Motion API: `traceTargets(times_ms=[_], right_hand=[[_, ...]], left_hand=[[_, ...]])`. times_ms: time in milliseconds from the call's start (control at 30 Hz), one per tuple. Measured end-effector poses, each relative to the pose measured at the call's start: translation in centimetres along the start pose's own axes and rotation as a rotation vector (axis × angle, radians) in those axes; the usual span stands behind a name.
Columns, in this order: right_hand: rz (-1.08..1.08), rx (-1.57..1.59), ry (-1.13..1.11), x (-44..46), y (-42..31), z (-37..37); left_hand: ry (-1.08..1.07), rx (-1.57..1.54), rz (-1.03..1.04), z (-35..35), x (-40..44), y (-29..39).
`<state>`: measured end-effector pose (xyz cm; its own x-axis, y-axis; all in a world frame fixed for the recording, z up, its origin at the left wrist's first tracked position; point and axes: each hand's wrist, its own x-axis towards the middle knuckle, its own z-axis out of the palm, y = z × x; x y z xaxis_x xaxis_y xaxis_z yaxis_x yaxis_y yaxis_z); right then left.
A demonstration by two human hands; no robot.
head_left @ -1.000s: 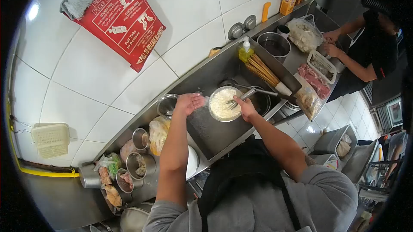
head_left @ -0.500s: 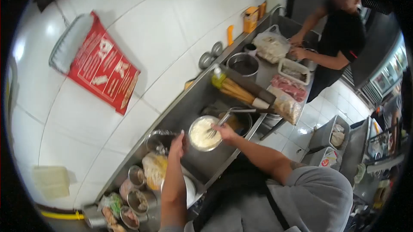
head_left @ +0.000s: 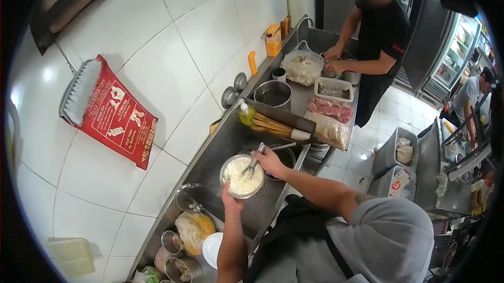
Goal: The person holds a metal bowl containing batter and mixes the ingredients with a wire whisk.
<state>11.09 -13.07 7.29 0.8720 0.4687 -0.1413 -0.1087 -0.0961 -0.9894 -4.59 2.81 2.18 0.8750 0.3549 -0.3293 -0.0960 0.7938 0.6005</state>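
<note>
A round metal bowl [head_left: 226,164] holds a pale, creamy white mixture [head_left: 239,178] above the steel sink. My left hand [head_left: 231,198] grips the rim of this bowl at its near left side. In my right hand [head_left: 270,161], the fingers are wrapped round the handle of a metal whisk [head_left: 253,165], whose wires dip into the mixture. Behind the bowl lie a bundle of thin wooden sticks [head_left: 270,125] and a bottle of yellow-green liquid [head_left: 245,116]. A dark pan [head_left: 284,158] is partly hidden behind my right hand.
A co-worker in black [head_left: 380,31] handles something at the counter's far end, near a bag of pale food [head_left: 303,67], a white basket [head_left: 334,88] and raw meat [head_left: 329,109]. Metal pots, a bagged yellow item [head_left: 194,231] and a white lid-like disc [head_left: 212,250] stand at lower left.
My left hand has moved from beside the bowl onto its rim. The whisk stays in my right hand. The view has turned, showing more of the co-worker and another person at far right.
</note>
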Motion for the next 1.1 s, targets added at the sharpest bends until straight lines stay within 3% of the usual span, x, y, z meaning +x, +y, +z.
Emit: traceTargets(times_ms=[67, 167, 200, 267, 300, 333, 367, 400, 433, 500, 567, 600, 700, 733, 833, 933, 1033, 1067, 1100], right_hand=[[-0.049, -0.359, 0.091, 0.2, -0.9, -0.2], [-0.181, -0.394, 0.068, -2.7, -5.3, 0.7], [-0.144, -0.240, 0.002, -3.4, -6.7, 1.1], [-0.327, -0.185, 0.003, -2.1, -6.0, 2.0], [-0.365, -0.191, 0.105, -1.1, -5.8, 3.2], [-0.383, -0.020, 0.042, -0.2, -5.1, 3.9], [-0.394, 0.151, -0.023, 0.6, -4.5, 4.6], [-0.324, 0.281, -0.038, 0.0, -5.5, 5.5], [-0.264, 0.399, -0.039, -0.5, -6.8, 6.1], [-0.157, 0.315, 0.008, -1.3, -8.9, 6.4], [-0.149, 0.419, 0.069, -0.9, -11.0, 6.2], [-0.133, 0.546, 0.032, -0.1, -10.7, 6.2], [-0.141, 0.416, -0.191, -0.8, -10.8, 6.2], [-0.150, 0.294, -0.131, -0.4, -11.0, 5.7], [-0.230, 0.382, -0.037, 0.0, -10.7, 5.6], [-0.159, 0.311, -0.194, -0.2, -10.3, 4.7], [-0.226, 0.439, -0.033, 0.7, -10.7, 4.6], [-0.203, 0.419, -0.034, 0.4, -10.5, 5.2], [-0.224, 0.456, -0.182, 0.1, -10.1, 5.3]], left_hand=[[-0.022, -0.030, 0.040, 1.2, -0.1, -0.2], [-0.008, -0.074, 0.057, 0.6, -0.4, -0.8], [-0.003, -0.101, 0.065, 0.7, -0.1, -1.1], [-0.180, -0.192, 0.051, 3.5, -1.9, -0.2], [-0.173, -0.206, -0.003, 3.4, -1.7, -0.3], [-0.044, -0.123, 0.031, 4.7, -2.6, 0.0], [-0.118, -0.137, 0.116, 3.4, -1.6, -0.9], [0.026, -0.139, 0.085, 3.8, -1.4, -1.1], [0.020, -0.108, 0.101, 4.8, -1.8, -0.7], [-0.074, -0.101, 0.111, 3.5, -1.0, -1.0], [0.150, -0.137, 0.083, 7.8, -3.0, 0.6], [0.129, -0.151, 0.089, 6.9, -2.4, 0.3], [0.095, -0.171, 0.109, 5.4, -1.5, -0.5], [0.110, -0.171, 0.119, 6.0, -1.8, -0.6], [0.137, -0.169, 0.136, 6.4, -1.8, -1.5], [0.152, -0.219, 0.135, 6.6, -1.4, -1.8], [0.181, -0.113, 0.116, 7.6, -2.2, -1.3], [0.195, -0.046, 0.106, 7.9, -2.7, -1.1], [0.177, -0.088, 0.107, 7.5, -2.6, -1.6]])
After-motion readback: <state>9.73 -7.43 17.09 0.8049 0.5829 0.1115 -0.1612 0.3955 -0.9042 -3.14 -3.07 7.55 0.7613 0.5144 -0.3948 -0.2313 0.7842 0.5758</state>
